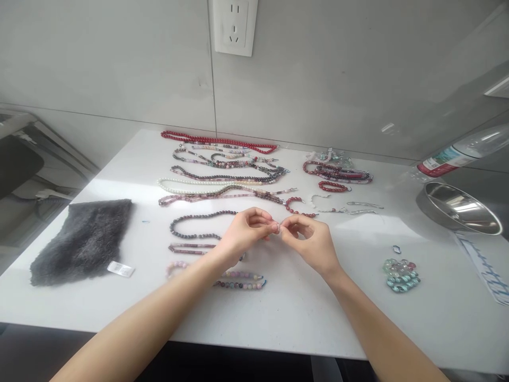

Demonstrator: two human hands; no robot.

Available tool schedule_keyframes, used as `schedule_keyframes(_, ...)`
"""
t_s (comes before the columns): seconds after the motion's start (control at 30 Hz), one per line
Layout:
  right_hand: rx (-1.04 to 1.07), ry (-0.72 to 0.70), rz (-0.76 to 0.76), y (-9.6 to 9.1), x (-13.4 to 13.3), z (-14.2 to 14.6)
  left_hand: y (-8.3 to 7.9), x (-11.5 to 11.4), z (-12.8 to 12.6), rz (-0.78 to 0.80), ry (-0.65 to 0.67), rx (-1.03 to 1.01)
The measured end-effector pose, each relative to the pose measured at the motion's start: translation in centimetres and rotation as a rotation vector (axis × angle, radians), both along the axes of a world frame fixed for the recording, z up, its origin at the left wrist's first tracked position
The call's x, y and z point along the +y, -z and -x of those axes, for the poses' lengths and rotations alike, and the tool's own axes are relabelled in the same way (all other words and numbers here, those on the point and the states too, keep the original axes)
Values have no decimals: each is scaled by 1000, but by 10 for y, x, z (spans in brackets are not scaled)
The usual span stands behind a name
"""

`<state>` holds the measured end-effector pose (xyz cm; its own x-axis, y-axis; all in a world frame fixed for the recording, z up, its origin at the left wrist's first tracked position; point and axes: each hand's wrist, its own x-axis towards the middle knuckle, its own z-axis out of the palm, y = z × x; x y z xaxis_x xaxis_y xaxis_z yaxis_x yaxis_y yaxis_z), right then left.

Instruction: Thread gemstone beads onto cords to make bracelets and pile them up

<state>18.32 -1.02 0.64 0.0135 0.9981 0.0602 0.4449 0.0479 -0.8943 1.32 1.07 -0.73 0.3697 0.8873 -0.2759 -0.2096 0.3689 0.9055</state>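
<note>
Two hands pinch a tiny pale piece over a white table.

The left hand (248,229) and right hand (312,241) meet, thumbs and fingers squeezed on the tiny pale piece (278,227), near a red bead string (289,207). It could slip, because it is so small and only fingertips hold it; then it might get lost among the beads. The steel bowl (427,208) shows shiny walls; I can't tell what's in the plastic bottle (457,157).
</note>
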Motion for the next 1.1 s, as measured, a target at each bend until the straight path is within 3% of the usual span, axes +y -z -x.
schedule_keyframes(0.37, 111, -55, 159, 3, 7, -7, -1, -1, -2, -89, 3, 57)
schedule_keyframes(0.63, 79, -49, 182, 0, 7, -6, 2, -3, -5, -200, -12, 103)
schedule_keyframes(1.1, 99, -49, 171, 1, 5, -2, 0, -4, -6, -148, -33, 41)
